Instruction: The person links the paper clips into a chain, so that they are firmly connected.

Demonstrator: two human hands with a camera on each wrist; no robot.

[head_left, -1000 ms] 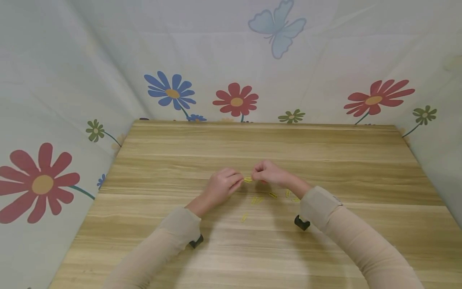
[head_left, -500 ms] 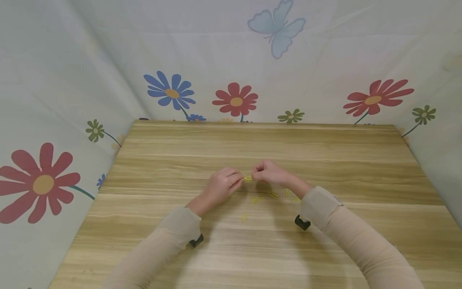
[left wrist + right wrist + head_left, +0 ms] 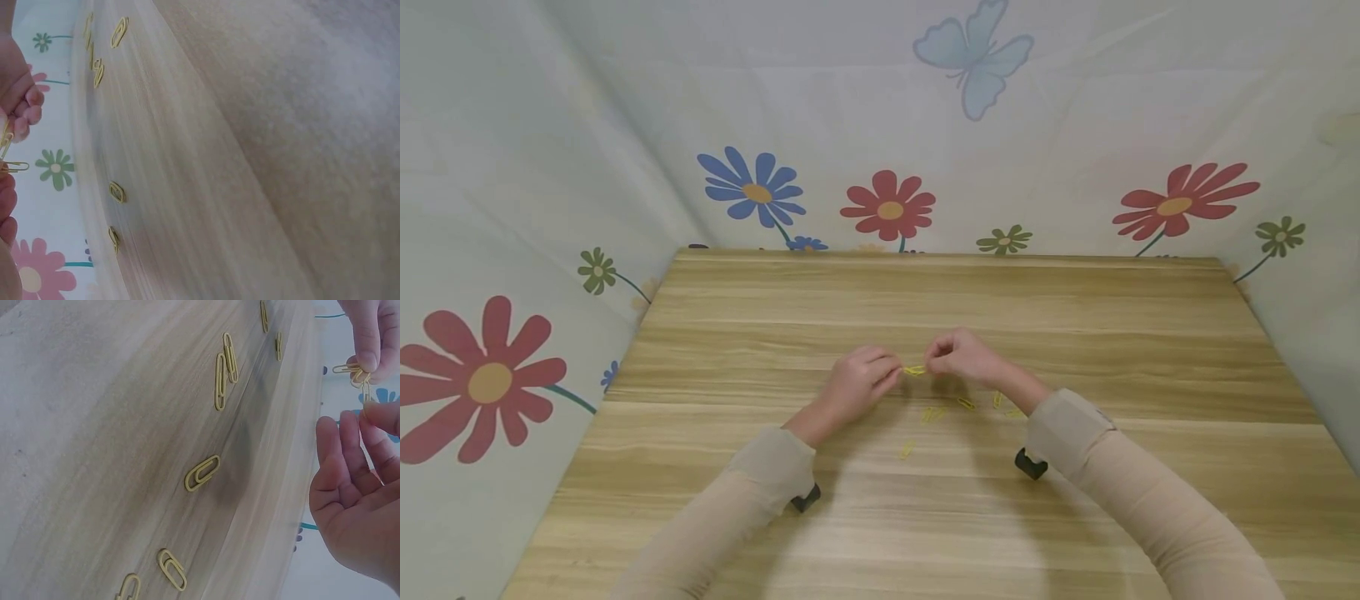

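Above the wooden table [image 3: 760,317], my two hands face each other with small yellow paper clips between their fingertips. My left hand [image 3: 859,385] pinches paper clips [image 3: 358,376] that overlap in a small cluster, one end jutting out past the thumb. With thumb and forefinger my right hand [image 3: 967,358] pinches the end of another paper clip [image 3: 367,394], which meets the cluster at its other end. Its remaining fingers are spread and slightly bent in the right wrist view. Fingertips hide parts of the held clips.
Several loose paper clips lie on the tabletop below the hands, among them a near clip [image 3: 907,450], a middle clip [image 3: 965,403] and a right-hand clip [image 3: 997,400]. Behind the table hangs a white cloth [image 3: 1045,150] printed with flowers and a butterfly.
The hands have drawn slightly apart, the left a little leftward and the right a little rightward, so more of the held clips shows between them. The loose clips have stayed in place.
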